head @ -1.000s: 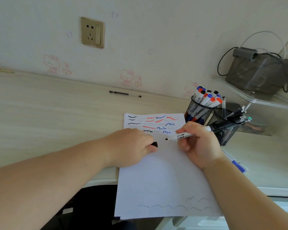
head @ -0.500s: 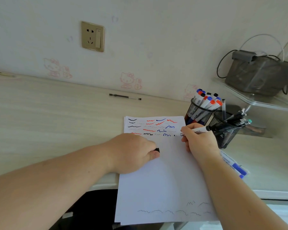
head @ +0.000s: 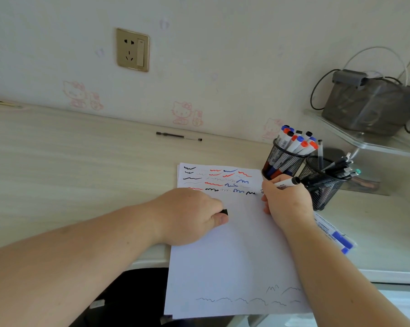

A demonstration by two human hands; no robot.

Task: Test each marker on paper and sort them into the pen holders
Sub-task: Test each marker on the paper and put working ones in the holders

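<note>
Two hands worked over a sheet of paper (head: 234, 256) that lay on the pale desk (head: 69, 173), its near end hanging past the desk edge. The right hand (head: 287, 204) had its grip curled round a white marker (head: 285, 184), pinching the barrel so that the black end pointed toward the holders and the tip end met the paper at the right end of the lowest row of scribbles (head: 218, 181). The left hand (head: 189, 215) rested on the paper, its grip closed on a small black cap (head: 224, 211) between thumb and finger. Rows of black, red and blue test strokes filled the far end of the sheet, and faint grey squiggles ran along the near end. Just beyond the right hand stood a mesh pen holder (head: 283, 164) packed with capped markers in red, blue and black, touching a second mesh holder (head: 322, 185) of dark pens. Loose markers (head: 336, 234) with blue caps lay on the desk beside the right forearm. A slim pen (head: 179, 136) lay near the wall, below a socket (head: 132, 50).
</note>
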